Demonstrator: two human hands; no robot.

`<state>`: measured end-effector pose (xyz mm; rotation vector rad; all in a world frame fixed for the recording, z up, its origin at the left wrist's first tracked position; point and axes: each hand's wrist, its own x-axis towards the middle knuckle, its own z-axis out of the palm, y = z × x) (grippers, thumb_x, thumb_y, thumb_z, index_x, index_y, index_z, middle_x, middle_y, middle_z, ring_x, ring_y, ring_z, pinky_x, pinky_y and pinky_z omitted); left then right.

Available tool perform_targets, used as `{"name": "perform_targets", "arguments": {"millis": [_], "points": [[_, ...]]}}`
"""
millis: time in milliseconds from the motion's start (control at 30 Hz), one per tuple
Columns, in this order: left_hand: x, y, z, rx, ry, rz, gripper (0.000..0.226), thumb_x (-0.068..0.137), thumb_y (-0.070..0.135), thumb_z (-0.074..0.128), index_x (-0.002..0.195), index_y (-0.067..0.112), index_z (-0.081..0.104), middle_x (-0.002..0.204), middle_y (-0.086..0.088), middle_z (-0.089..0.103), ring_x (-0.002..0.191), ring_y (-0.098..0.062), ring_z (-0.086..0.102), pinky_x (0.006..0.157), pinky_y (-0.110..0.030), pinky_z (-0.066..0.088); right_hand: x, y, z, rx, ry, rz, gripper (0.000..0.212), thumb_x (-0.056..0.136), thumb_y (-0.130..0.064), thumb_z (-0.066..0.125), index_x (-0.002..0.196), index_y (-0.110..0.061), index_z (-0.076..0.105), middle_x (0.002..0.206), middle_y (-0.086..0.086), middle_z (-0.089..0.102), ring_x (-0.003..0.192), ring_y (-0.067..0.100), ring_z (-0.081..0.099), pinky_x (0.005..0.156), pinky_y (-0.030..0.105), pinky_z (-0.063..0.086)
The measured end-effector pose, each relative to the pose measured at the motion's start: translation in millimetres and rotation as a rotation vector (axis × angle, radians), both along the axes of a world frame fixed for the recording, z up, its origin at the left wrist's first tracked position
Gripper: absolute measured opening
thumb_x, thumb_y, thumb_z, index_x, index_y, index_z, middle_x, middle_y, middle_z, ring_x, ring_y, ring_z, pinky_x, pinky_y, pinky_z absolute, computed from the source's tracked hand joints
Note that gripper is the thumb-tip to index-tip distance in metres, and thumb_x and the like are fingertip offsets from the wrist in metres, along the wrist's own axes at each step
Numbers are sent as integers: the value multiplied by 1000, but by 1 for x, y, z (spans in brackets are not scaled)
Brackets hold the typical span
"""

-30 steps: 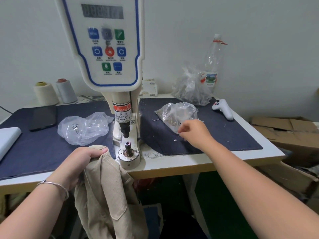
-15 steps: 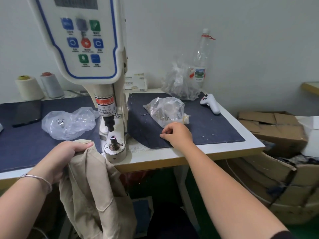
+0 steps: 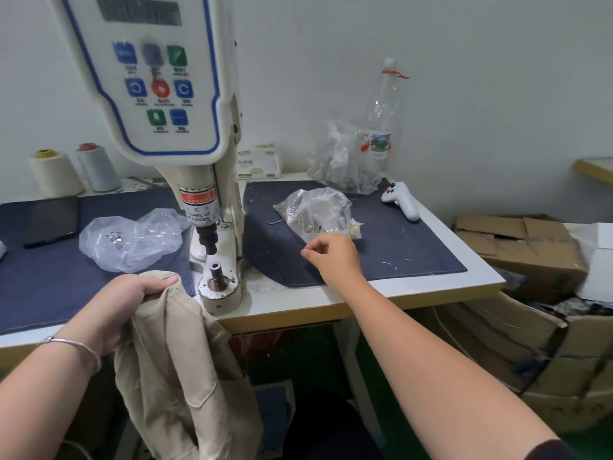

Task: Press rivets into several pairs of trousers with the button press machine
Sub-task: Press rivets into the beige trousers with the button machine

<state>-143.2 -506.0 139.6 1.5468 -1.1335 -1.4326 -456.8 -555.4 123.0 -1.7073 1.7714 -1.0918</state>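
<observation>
The button press machine (image 3: 156, 78) stands at the middle of the table, its upper punch (image 3: 207, 241) raised above the bare lower die (image 3: 216, 267). My left hand (image 3: 129, 307) grips the waistband of beige trousers (image 3: 179, 376), which hang over the table's front edge just left of the die. Just above the dark denim mat (image 3: 398, 250), right of the machine, my right hand (image 3: 331, 257) pinches thumb and fingertips together on a tiny rivet, hidden between them. Directly behind that hand lies a clear bag of rivets (image 3: 318, 210).
A second clear bag (image 3: 132, 237) lies left of the machine, with a dark phone (image 3: 51, 220) and two thread cones (image 3: 56, 174) further left. A white handheld controller (image 3: 401, 200), a plastic bottle (image 3: 381, 121) and another bag (image 3: 341, 161) sit at the back right. Cardboard boxes (image 3: 517, 254) stand right of the table.
My right hand dropped from the rivet bag onto the denim mat, then lifted slightly with its fingertips pinched. The left hand kept its grip on the trousers. The camera swung slightly.
</observation>
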Motion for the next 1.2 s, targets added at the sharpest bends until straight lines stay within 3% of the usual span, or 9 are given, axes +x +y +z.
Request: {"name": "perform_targets", "arguments": {"millis": [167, 300, 667, 800, 1067, 1200], "points": [[-4, 3, 4, 6, 4, 2, 31, 95, 15, 56, 64, 17, 60, 70, -7, 57, 63, -20, 51, 60, -30, 38, 39, 11, 15, -55, -228, 186, 9, 83, -18, 75, 75, -22, 72, 72, -13, 67, 68, -1, 58, 64, 13, 43], [-7, 6, 8, -12, -24, 52, 28, 95, 15, 60, 67, 15, 64, 73, -8, 63, 70, -22, 56, 66, -30, 42, 62, 20, 27, -19, -406, 319, 13, 83, -13, 74, 74, -22, 74, 66, -13, 69, 61, -7, 58, 59, 9, 44], [-3, 4, 3, -14, -13, 56, 34, 91, 14, 62, 57, 20, 63, 69, -1, 61, 71, -20, 52, 70, -32, 38, 91, 26, 38, -73, -98, 481, 1, 83, -13, 73, 83, -12, 74, 74, -12, 67, 62, -10, 56, 61, 5, 42], [-2, 3, 2, -14, -14, 51, 32, 91, 12, 61, 60, 20, 63, 70, 0, 59, 75, -20, 50, 72, -33, 36, 94, 27, 43, -49, -107, 495, 2, 83, -14, 73, 82, -16, 73, 66, -16, 63, 60, -9, 56, 59, 6, 42], [-2, 6, 6, -3, -34, 52, 31, 90, 13, 60, 61, 21, 65, 71, 1, 61, 73, -19, 51, 72, -32, 37, 99, 28, 48, -44, -24, 486, 11, 82, -14, 75, 80, -22, 69, 70, -13, 64, 60, -2, 54, 59, 9, 41], [-3, 10, 9, 2, -39, 42, 33, 91, 13, 58, 59, 21, 63, 69, 3, 60, 68, -16, 50, 70, -32, 36, 99, 28, 49, -22, -53, 480, 12, 80, -11, 76, 79, -21, 70, 72, -2, 66, 60, 3, 51, 56, 8, 39]]}}
